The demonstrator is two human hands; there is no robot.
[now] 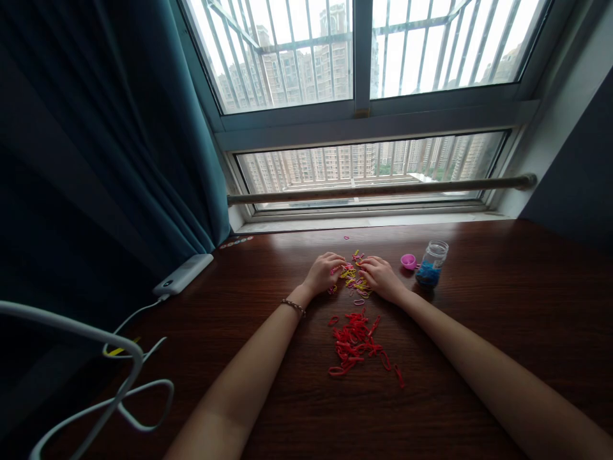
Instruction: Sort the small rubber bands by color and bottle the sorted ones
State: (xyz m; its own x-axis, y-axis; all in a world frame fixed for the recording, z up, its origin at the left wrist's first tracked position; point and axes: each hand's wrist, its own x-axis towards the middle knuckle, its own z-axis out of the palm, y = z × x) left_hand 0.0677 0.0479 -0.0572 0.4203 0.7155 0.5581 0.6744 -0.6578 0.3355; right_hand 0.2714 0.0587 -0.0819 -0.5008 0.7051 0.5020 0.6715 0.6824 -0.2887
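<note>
A loose pile of small yellow and pink rubber bands (350, 281) lies on the dark wooden table between my hands. From the left, my left hand (324, 273) curves over the edge of this pile, fingers slightly bent and touching some pink bands. My right hand (383, 278) rests at the pile's right side with its fingers reaching onto the bands. Both hands look loosely open, though the fingertips are partly hidden. Closer to me sits a heap of red rubber bands (357, 342). A clear jar (432, 263) without its lid, partly filled with blue rubber bands, stands right of my right hand.
A small pink cup-shaped piece (408, 261), perhaps the jar's lid, lies beside the jar. At left are a white power strip (184, 275), a looping white cable (129, 358) and a blue curtain (191, 160). The window ledge (373, 222) bounds the table's far side.
</note>
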